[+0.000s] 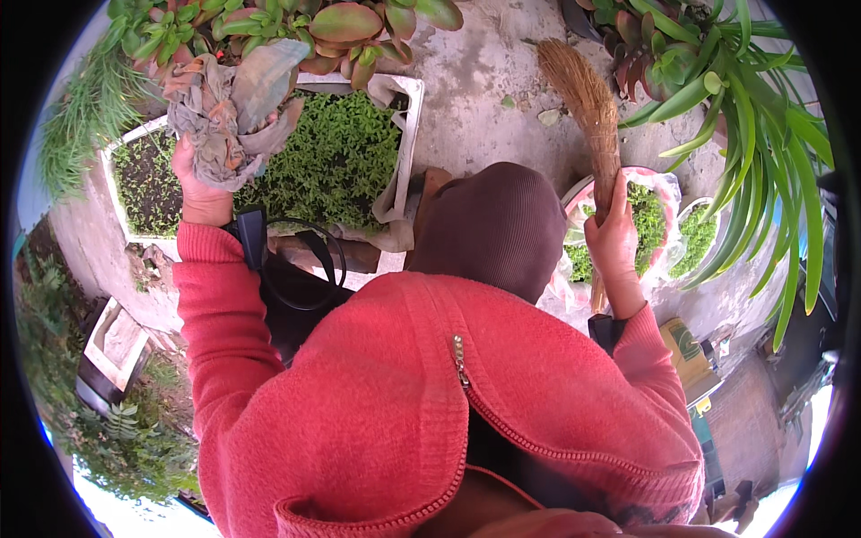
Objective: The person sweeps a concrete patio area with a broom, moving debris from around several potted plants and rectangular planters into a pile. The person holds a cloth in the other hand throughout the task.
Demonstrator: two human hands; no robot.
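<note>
A crumpled, dirty grey-and-orange cloth (218, 124) is bunched in my left hand (198, 191), over the left part of a white planter box (414, 128) full of small green seedlings. My right hand (613, 235) grips the handle of a short straw hand broom (595, 114). The bristles point up and away from me, over the concrete floor. Beneath my right hand stands a round pot lined with clear plastic (662, 195), with seedlings growing in it.
Broad-leaved succulents (346, 27) overhang the planter's far edge. Long strap-like leaves (746, 134) spread at the right, close to a smaller seedling pot (696, 235). Grassy foliage (87, 134) hangs at the far left. Dry leaves lie on the concrete floor (471, 87).
</note>
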